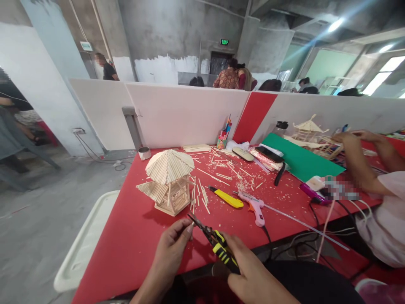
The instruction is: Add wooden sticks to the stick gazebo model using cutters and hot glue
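Observation:
My right hand [249, 270] grips the yellow-and-black handles of a pair of cutting pliers [212, 240], whose jaws point up and left. My left hand [172, 247] is pinched at the plier jaws, holding something thin that I cannot make out. Just beyond the hands stands a small hut model [169, 179] built of wooden sticks, on the red table [126, 236]. Loose wooden sticks [199, 192] lie beside the model.
A yellow utility knife [227, 197] and a pink glue gun [257, 208] lie right of the model. A pen cup [222, 139], a phone [268, 154] and a green sheet [299, 162] sit farther back. Another person's arm [357, 164] works at the right by a second stick model [308, 131]. A white partition [183, 112] backs the table.

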{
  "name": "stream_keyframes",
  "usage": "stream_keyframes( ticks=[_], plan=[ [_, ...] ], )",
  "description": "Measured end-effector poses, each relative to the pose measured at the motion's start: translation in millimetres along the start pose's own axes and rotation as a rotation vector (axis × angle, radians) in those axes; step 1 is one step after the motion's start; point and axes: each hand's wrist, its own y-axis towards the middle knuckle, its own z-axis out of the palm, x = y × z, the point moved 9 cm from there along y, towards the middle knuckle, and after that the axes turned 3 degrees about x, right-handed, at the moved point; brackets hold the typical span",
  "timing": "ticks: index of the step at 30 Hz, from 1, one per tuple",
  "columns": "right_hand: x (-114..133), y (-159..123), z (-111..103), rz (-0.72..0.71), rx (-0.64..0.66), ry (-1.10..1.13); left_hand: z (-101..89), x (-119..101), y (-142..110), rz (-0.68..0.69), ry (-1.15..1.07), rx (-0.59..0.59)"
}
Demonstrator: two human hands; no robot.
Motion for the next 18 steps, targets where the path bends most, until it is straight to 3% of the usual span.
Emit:
stream_keyframes(
  ticks=[6,11,18],
  plan=[
    [3.9,-1.1,0.1,-0.028,-0.075,-0.209,2.0,-5.4,-3.8,0.006,0.009,-0.014],
    [14.3,-4.0,-5.8,-0.138,-0.162,-0.22,4.5,-9.9,-6.4,-0.003,-0.001,-0.048],
    [16.8,1.1,-1.0,-0.148,-0.174,-0.136,4.4,-7.6,-8.0,-0.02,-0.007,-0.062]
  ],
)
